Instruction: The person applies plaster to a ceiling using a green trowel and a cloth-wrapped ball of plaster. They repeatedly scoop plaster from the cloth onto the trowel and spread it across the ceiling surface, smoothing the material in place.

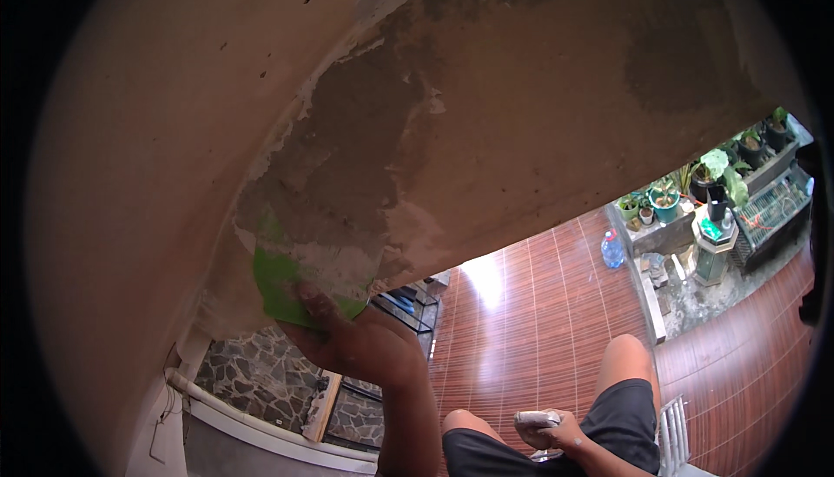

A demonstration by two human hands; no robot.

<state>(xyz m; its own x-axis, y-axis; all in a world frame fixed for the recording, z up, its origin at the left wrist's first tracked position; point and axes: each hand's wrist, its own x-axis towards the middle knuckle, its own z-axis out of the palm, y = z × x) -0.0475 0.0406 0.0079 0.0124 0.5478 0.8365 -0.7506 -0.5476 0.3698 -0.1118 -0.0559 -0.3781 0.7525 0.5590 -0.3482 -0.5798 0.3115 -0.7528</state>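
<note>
My left hand is closed on a green spreader, thumb laid across its near face. The spreader is left of centre in the frame, up and to the left of my wrist, and appears to touch the underside of the sloping plaster surface. Its upper edge is blurred; I cannot fix its long axis.

From the spreader, the dark grey patch lies above and to the right. The patch's long axis runs diagonally, from just above the spreader to the top centre of the frame. A ragged flaking edge bounds it on the upper left.

My left hand is the nearer to the patch. My right hand, at the lower centre-right, is closed around a pale, smeared object whose kind I cannot tell. It is well apart from the plaster, near my dark shorts.

Farther out, the red-brown striped floor fills the centre-right, with potted plants at the right.
</note>
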